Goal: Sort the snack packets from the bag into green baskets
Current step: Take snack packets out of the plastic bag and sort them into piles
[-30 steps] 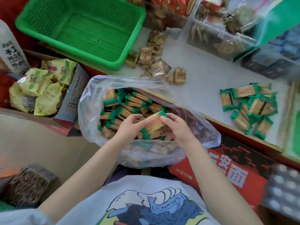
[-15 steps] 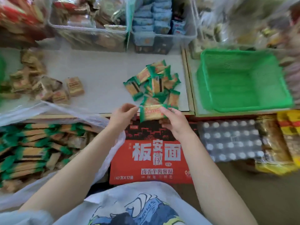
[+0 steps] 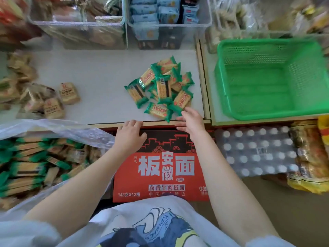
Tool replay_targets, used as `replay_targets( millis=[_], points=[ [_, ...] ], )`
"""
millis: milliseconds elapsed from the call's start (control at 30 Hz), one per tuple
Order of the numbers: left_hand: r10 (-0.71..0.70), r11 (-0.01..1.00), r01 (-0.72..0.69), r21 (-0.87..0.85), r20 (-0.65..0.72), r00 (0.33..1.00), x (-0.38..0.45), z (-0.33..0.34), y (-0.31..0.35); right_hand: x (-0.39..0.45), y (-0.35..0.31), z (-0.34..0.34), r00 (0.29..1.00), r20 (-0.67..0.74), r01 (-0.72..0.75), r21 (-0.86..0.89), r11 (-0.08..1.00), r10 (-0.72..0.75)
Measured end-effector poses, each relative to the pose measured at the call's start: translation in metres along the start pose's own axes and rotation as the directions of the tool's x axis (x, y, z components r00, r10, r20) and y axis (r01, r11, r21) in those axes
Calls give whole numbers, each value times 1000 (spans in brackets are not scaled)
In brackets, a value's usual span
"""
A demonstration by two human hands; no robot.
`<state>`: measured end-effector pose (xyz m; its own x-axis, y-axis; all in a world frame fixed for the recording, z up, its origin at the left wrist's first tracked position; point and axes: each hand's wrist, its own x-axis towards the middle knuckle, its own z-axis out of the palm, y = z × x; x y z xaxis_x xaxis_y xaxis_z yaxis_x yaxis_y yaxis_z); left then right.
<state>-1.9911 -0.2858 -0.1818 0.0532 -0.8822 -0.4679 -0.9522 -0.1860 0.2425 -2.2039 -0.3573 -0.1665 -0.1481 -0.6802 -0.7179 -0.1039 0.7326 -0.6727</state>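
A pile of green-and-tan snack packets [image 3: 161,90] lies on the grey shelf top [image 3: 99,73]. My right hand [image 3: 191,121] hovers open at the pile's near edge, fingertips close to the nearest packet, holding nothing. At the shelf's front edge my left hand [image 3: 130,133] holds nothing, its fingers loosely bent. A clear plastic bag [image 3: 53,132] at the lower left holds several more green-and-tan packets [image 3: 28,168]. An empty green basket [image 3: 272,77] stands on the shelf to the right.
Brown wrapped snacks [image 3: 53,102] lie in a heap at the left of the shelf. Clear bins [image 3: 169,24] of goods line the back. Below the shelf stand a red noodle carton [image 3: 160,168], a wrapped bottle pack [image 3: 254,150] and yellow packets [image 3: 309,157].
The packet that both hands carried from the bag now lies on the pile. Both hands have let go, and the left has drawn back to the shelf edge. The view swung right.
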Motion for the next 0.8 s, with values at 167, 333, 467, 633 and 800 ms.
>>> replay_targets(
  millis=[167,333,467,633,800],
  points=[
    [110,981,-134,-138,-167,980,-18,-18,-7,-58,-5,17,996,29,90,-3,996,-90],
    [-148,932,-105,-348,-627,765,-92,-27,-95,-119,-12,101,913,349,291,-191,937,-212],
    [-428,899,272,-345,-552,716,-164,4,-202,-157,-2,199,778,568,482,-266,835,-268],
    [-525,848,467,-250,-288,801,-229,47,-282,-181,61,308,628,769,635,-419,649,-118],
    [-369,927,343,-148,-215,904,-267,70,-307,-184,135,347,663,734,638,-656,404,144]
  ],
)
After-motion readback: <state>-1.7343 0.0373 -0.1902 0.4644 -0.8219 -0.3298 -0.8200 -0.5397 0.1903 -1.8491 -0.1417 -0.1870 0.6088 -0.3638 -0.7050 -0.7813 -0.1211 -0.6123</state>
